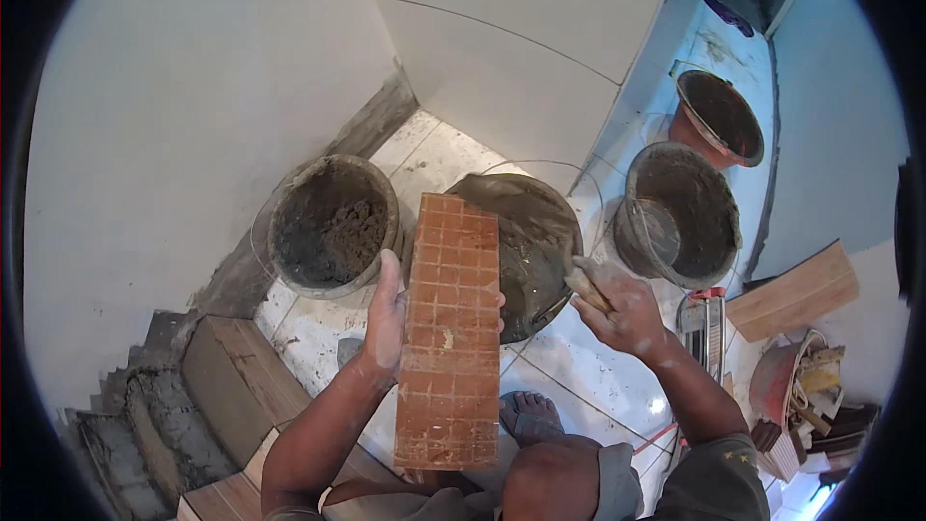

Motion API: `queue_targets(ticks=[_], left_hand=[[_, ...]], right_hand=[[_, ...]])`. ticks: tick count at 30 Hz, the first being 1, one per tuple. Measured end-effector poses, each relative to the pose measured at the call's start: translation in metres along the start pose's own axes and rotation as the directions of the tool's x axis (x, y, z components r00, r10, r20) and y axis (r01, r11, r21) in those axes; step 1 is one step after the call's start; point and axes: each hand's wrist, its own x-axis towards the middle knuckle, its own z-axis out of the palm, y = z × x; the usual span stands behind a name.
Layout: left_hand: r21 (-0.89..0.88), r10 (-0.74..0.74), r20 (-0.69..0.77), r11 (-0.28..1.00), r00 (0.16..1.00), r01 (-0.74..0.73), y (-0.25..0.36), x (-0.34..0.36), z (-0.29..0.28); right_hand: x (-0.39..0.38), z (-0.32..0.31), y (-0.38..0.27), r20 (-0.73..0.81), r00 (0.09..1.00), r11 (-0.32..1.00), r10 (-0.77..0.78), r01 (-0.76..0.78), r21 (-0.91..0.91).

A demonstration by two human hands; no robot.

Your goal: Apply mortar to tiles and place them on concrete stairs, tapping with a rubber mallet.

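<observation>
One long reddish-brown tile (pixel 449 342) is grasped in your left hand (pixel 386 318), thumb along its left edge, gridded face toward you, above the white-tiled floor (pixel 579 362) and overlapping the middle bucket (pixel 559 207) in view. Your right hand (pixel 625 309) clenches a handled tool (pixel 588 291) at that bucket's right rim; its working end is indistinct. Near the floor's left edge, beside the wall (pixel 193 135), stands a left bucket (pixel 394 222) of crumbly grey mix (pixel 355 233).

You're indoors, in a building under tiling work: a tile (pixel 449 347) in your left hand (pixel 386 318), a mortar bucket (pixel 297 201) just beyond it, mortar-smeared steps (pixel 174 425) nearer you on its left, and dirty buckets (pixel 709 217) past your right hand (pixel 620 309).
</observation>
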Motion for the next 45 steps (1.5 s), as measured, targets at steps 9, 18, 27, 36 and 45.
queue_targets(ticks=[9,18,27,36,45], left_hand=[[0.072,0.1,-0.17,0.993,0.98,-0.088,0.0,0.01,-0.002],[0.101,0.275,-0.289,0.961,0.917,-0.256,0.019,0.0,-0.023],[0.027,0.288,-0.137,0.958,0.948,-0.287,0.028,-0.005,-0.03],[0.183,0.362,-0.241,0.928,0.9,-0.324,0.014,-0.002,-0.014],[0.059,0.523,-0.212,0.85,0.825,-0.524,0.036,-0.008,-0.034]], right_hand=[[-0.01,-0.002,-0.013,0.039,0.983,0.946,-0.182,0.185,-0.266],[-0.038,-0.023,-0.05,0.111,0.923,0.903,-0.367,0.383,-0.194],[-0.025,-0.058,-0.064,0.19,0.97,0.976,-0.151,0.115,0.188],[0.078,-0.094,-0.061,0.807,0.563,0.68,0.177,-0.663,0.313],[0.055,-0.141,-0.075,0.872,0.418,0.828,0.255,-0.56,0.026]])
